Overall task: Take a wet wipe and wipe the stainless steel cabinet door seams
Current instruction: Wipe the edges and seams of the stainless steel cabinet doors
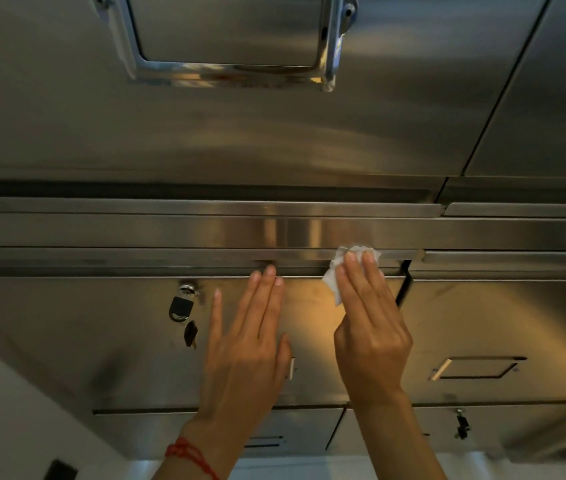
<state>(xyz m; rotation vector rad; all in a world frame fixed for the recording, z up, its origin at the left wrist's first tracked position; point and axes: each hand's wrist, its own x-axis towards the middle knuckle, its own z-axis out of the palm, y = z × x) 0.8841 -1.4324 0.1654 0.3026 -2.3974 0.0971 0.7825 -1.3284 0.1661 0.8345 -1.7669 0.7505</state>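
A: Where are you at w/ the seams?

B: Judging by this, mid-job. The wet wipe is already out and under your right hand. Your fingers are straight and close together, pressing it flat against the horizontal seam above the lower cabinet door, center-right of the frame. No pinch, just pressure; the wipe bunches out at your fingertips and to their left.

A: And my left hand?

B: Flat on that same door, fingers straight and a bit spread, holding nothing. Looks like bracing. It's right of the padlock w/ its keys.

A: What's left?

B: Prob most of it. The wipe sits near the right end of that seam, just left of the dark vertical seam between doors. Can't tell from the steel which stretches are already wiped. Still to check: the vertical gap, the seam under the upper door with the chrome handle at top, and the diagonal seam upper right.
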